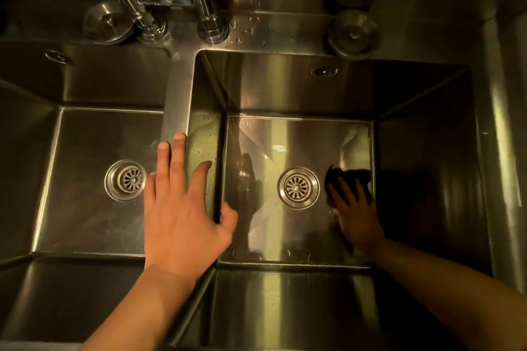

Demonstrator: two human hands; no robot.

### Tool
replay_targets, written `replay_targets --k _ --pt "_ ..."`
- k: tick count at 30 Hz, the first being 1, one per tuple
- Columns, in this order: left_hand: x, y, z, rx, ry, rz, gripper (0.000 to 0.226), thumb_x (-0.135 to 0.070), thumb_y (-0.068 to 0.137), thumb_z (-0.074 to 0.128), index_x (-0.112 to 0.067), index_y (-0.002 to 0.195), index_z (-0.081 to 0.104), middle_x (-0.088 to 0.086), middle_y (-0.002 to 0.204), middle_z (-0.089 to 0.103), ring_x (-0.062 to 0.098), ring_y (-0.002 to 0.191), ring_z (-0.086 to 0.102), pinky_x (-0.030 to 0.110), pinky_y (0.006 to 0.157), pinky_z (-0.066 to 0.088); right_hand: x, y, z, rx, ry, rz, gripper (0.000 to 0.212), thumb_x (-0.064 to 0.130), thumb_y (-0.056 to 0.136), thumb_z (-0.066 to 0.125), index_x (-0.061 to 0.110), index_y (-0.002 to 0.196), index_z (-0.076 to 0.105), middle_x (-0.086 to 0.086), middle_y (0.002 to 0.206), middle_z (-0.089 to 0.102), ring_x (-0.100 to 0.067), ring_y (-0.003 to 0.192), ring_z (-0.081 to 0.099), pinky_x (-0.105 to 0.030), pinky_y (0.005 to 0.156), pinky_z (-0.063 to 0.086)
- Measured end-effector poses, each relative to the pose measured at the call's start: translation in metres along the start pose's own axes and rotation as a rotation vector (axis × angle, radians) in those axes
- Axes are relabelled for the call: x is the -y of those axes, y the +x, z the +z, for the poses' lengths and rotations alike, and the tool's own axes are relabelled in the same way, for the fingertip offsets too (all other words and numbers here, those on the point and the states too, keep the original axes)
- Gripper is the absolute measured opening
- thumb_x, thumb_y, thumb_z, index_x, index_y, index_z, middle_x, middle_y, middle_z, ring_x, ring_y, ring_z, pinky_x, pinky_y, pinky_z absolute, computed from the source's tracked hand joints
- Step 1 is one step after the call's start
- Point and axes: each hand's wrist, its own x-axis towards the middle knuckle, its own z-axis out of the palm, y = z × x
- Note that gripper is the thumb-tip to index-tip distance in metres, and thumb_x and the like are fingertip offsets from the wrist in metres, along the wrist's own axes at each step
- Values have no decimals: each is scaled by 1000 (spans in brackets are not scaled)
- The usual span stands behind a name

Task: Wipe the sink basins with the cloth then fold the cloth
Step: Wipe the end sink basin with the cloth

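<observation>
Steel right basin [427, 128] is mid-wipe: my right hand [356, 216] presses the dark cloth [349, 177] flat-fingered beside its drain [298, 188], my left hand [182, 208] rests open on the divider [178, 100], left basin [85, 179] and folding apparently remain.

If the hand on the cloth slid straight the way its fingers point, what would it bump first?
Probably the basin's right wall. The right hand presses the cloth just beside it, fingers pointing up and slightly right. Depth is dim there, so it's a guess.

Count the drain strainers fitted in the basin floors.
2: one drain strainer in the left basin, one in the right basin, just left of the cloth.
</observation>
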Motion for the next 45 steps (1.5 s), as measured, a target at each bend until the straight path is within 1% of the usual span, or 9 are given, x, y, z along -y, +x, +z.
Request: replay_targets --k 3,6,8,12,30,35,38,42,45 --pt "-1 -1 -1 4 -4 -5 71 -52 82 56 -14 142 58 8 176 -1 27 163 -5 57 125 21 19 -28 22 162 -76 -267 71 35 104 40 44 159 -5 6 167 -18 -38 155 -6 -66 116 17" --pt "-1 0 -1 -2 -8 -5 71 -51 81 57 -14 142 58 8 176 -1 27 163 -5 58 125 22 57 -30 17 146 -149 -578 67 42 89 67 40 151 42 0 161 38 -40 141 44 -64 97 46" --pt "-1 0 0 -7 -7 -5 72 -51 81 56 -14 142 58 8 176 -1 26 163 -5 58 125 22 84 -19 14 61 -227 -636 57 44 85 71 35 139 56 0 146 56 -33 126 57 -56 95 51" --pt "0 0 2 -12 -14 3 71 -52 80 57 -15 141 57 6 176 -1 26 163 -5 60 124 25 109 -1 11 17 -143 -577 45 35 96 53 28 140 47 -2 144 49 -33 123 49 -54 105 39" --pt "-2 -1 -1 -11 -16 2 69 -52 80 58 -14 138 60 7 176 1 26 163 -4 58 125 21 123 41 -20 -161 195 -218 37 40 101 43 22 132 52 -2 131 54 -25 118 52 -38 96 51" --pt "-2 -1 -1 -7 -16 -2 68 -51 80 59 -13 136 63 7 176 1 25 163 -5 60 125 24 168 -3 -5 -213 83 -574 32 42 95 51 24 120 57 -4 124 56 -29 109 51 -45 82 49" --pt "-3 0 -1 -11 -16 -5 66 -50 78 60 -13 134 64 7 176 2 26 163 -4 59 124 25 191 -12 2 -148 -42 -833 32 27 81 75 19 111 72 -7 115 68 -35 112 58 -51 90 50" --pt "-2 0 0 -14 -24 -1 63 -49 79 60 -15 131 65 7 176 2 26 163 -4 59 124 25 200 0 -10 20 -243 -867 16 18 86 64 15 96 76 -8 98 71 -36 109 62 -51 100 39" --pt "-2 0 1 -4 -26 1 59 -51 80 60 -18 128 65 6 176 0 26 163 -5 60 124 25 207 27 -23 -83 -77 -786 56 27 83 67 12 136 60 -20 143 55 -41 135 49 -52 104 42"
